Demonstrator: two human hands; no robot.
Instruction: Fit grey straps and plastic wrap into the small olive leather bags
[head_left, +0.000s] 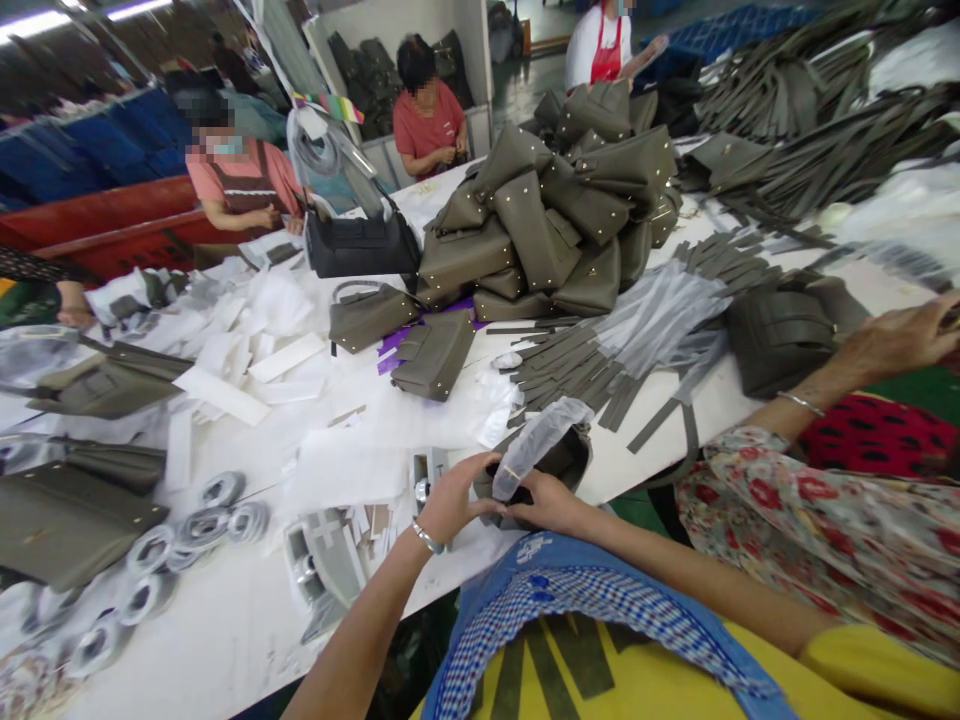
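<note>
In front of my apron is a dark olive handbag (pixel 571 458), its mouth facing up and its inside dark. A strap wrapped in clear plastic (pixel 541 440) arches over it. My left hand (pixel 459 497), with a bracelet at the wrist, grips the bag's near left edge between thumb and fingers. On the near rim, my right hand (pixel 553 502) is closed with its fingertips by the wrapped strap's end. The two thumbs lie close together. Part of the bag is hidden behind my hands.
A heap of olive bags (pixel 525 215) fills the table's middle, beside a black bag (pixel 364 245). Plastic-wrapped straps (pixel 652 320) lie ahead to the right. Tape dispensers (pixel 322 565) and tape rolls (pixel 202 525) sit left. A co-worker's arm (pixel 847 360) reaches in at right; others work across the table.
</note>
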